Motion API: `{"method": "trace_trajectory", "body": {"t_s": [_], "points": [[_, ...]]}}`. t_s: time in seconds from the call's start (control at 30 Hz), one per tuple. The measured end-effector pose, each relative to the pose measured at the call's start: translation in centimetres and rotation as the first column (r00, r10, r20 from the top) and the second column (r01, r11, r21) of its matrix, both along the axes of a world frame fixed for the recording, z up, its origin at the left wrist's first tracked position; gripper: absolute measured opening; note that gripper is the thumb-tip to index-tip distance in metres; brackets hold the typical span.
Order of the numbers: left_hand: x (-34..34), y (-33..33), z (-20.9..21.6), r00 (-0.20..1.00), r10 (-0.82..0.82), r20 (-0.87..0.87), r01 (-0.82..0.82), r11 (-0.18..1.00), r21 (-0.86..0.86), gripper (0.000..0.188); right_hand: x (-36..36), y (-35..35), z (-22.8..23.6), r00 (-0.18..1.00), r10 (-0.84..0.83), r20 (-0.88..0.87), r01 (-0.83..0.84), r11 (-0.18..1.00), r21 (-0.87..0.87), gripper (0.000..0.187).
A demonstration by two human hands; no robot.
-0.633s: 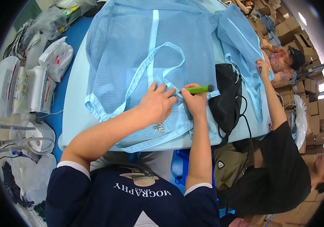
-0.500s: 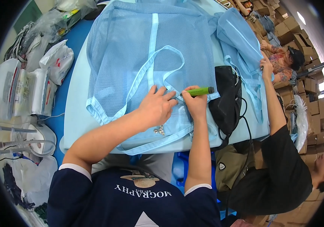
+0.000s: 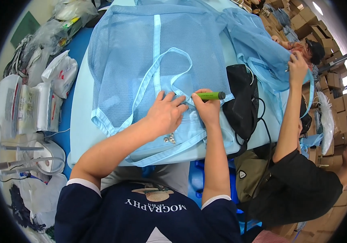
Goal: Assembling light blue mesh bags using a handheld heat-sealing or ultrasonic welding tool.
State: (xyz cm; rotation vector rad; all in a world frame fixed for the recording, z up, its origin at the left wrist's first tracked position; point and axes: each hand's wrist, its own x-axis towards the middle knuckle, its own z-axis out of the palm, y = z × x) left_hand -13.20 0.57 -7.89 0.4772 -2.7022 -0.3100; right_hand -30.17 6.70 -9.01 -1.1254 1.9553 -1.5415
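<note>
A light blue mesh bag (image 3: pixel 120 52) with paler blue trim is spread over the table in front of me. One of its fabric straps (image 3: pixel 140 92) loops across the middle. My left hand (image 3: pixel 165 114) lies on the bag with its fingers spread, pressing the trim beside the strap. Close to its fingertips, my right hand (image 3: pixel 207 111) grips a green marker pen (image 3: pixel 211 96), its tip end turned down toward the fabric and hidden by the fingers. Several small metal pieces (image 3: pixel 169 139) lie on the bag below my left wrist.
A black drawstring pouch (image 3: pixel 241 103) sits right of the bag on the pale table (image 3: pixel 80 135). Beyond it, a co-worker's hand (image 3: pixel 298 67) handles another blue mesh bag (image 3: pixel 258 44). Plastic-wrapped packs (image 3: pixel 45 107) and a white device (image 3: pixel 50 158) stand at the left.
The co-worker's hand has moved right and pulled at the second mesh bag, shifting its fabric. My own hands stay at nearly the same place on the bag, the pen still held.
</note>
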Motion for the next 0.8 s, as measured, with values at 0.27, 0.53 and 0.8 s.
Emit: {"method": "trace_trajectory", "body": {"t_s": [0.27,0.53,0.8], "points": [[-0.1,-0.1,-0.5,1.000,-0.018,-0.023,0.017,1.000,-0.008,0.033,-0.1,0.0,-0.2,0.999,0.041,0.009,-0.041,0.999,-0.018,0.014],[-0.1,0.4,0.7,1.000,-0.020,0.002,0.020,0.998,-0.068,0.037,-0.2,0.1,0.2,1.000,-0.006,0.026,0.006,1.000,0.016,0.015],[-0.4,-0.4,-0.1,0.996,-0.085,0.028,0.083,0.994,0.065,0.040,0.8,0.7,-0.5,0.986,-0.165,0.000,0.165,0.986,-0.026,0.013]]}}
